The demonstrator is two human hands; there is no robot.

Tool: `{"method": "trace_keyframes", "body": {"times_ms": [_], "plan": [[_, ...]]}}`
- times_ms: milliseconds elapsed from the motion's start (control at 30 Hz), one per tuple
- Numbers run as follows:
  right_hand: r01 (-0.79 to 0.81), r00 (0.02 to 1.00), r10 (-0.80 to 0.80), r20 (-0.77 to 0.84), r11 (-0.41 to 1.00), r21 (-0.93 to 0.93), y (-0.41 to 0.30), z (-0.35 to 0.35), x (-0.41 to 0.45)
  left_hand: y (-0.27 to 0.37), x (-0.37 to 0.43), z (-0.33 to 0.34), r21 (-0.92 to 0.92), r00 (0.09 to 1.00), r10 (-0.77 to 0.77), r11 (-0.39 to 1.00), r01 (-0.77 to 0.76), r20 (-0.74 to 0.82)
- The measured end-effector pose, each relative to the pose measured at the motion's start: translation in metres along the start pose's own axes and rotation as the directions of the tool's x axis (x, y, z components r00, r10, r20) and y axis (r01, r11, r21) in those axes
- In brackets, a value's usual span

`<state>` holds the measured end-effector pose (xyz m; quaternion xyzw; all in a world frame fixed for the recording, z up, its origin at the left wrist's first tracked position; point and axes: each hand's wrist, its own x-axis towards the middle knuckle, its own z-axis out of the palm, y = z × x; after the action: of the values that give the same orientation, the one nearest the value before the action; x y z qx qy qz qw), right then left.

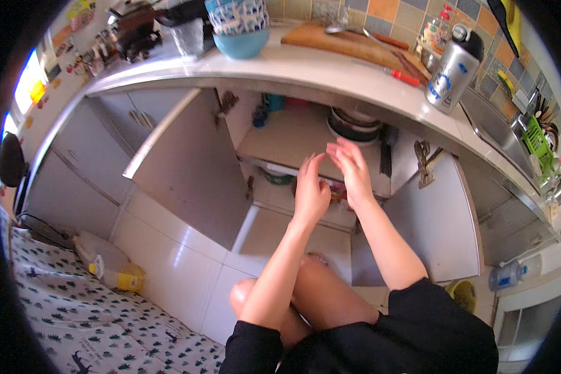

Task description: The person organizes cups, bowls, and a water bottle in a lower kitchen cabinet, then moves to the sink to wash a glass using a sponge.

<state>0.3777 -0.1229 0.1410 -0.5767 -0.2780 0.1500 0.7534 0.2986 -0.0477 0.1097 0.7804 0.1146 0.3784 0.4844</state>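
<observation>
My left hand [312,189] is raised in front of a two-door base cabinet, its fingers bent and nothing in it. Close on its right, my right hand [350,173] is held up too, empty, its fingers a little apart. The two hands face each other with a small gap between them. Behind them lies the cabinet's upper shelf [290,133], with a stack of pans or bowls [355,126] at the back right and a blue item [267,110] at the back left. A green-rimmed dish [278,176] shows below the shelf, where my hands hide part of the lower compartment.
Both cabinet doors, left [191,163] and right [435,219], stand swung outward. On the countertop [308,70] are stacked bowls [240,42], a wooden cutting board [336,44], a red-handled knife [404,77] and a steel bottle [453,70]. An oil jug [126,276] lies on the floor.
</observation>
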Motion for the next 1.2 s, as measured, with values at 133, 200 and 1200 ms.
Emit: {"method": "trace_keyframes", "body": {"times_ms": [133, 200, 1200], "plan": [[0.152, 0.956, -0.153, 0.249, 0.988, 0.025, -0.056, 0.039, -0.033, 0.04, -0.002, -0.049, -0.012, 0.992, 0.067, 0.998, -0.069, -0.104], [0.269, 0.91, -0.269, 0.316, 0.962, 0.043, -0.085, 0.06, -0.036, 0.063, 0.006, -0.076, -0.089, 0.984, 0.072, 0.992, -0.088, -0.164], [0.248, 0.967, -0.242, 0.086, 0.966, -0.078, -0.086, 0.187, 0.21, 0.053, 0.241, -0.167, -0.472, 0.953, -0.059, 0.877, -0.093, -0.297]]}}
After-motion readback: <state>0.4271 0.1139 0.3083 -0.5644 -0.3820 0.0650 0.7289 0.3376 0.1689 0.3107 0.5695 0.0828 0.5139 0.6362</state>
